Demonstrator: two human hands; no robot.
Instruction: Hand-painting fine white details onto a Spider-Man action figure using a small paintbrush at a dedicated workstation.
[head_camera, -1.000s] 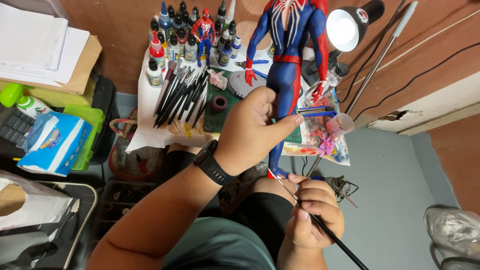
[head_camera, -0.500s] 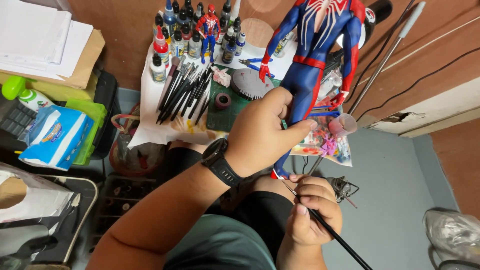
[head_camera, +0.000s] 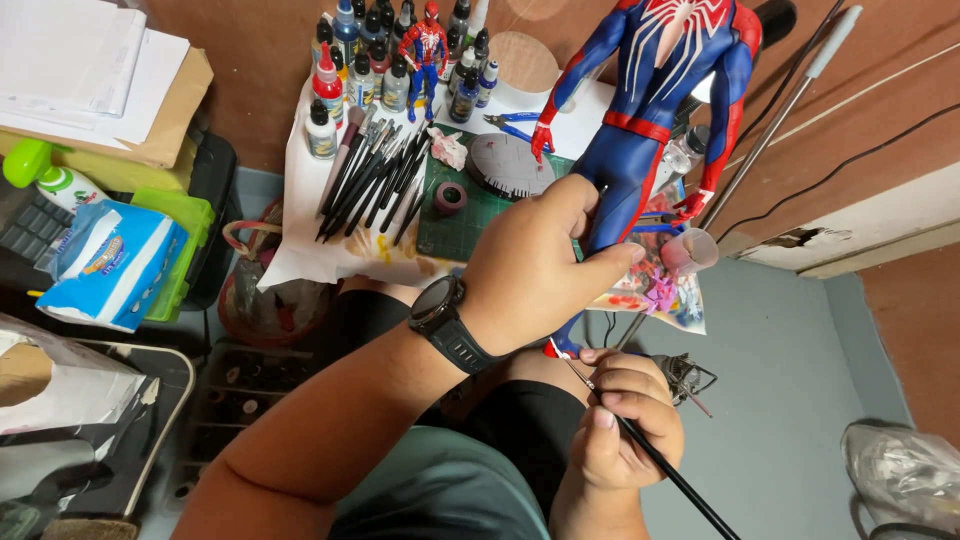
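Above the lap, the left hand (head_camera: 530, 265) grips the legs of the red-and-blue figure (head_camera: 655, 120), held upright off the bench (head_camera: 300, 240) edge. Below it, the right hand (head_camera: 620, 425) pinches a thin black brush (head_camera: 665, 468). Far left, a blue-and-white soft pack (head_camera: 105, 262) lies on a green tray.

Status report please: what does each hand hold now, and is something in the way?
Left hand grips blue-red figure at legs. Right hand holds thin paintbrush, tip at figure's foot. Nothing between them.
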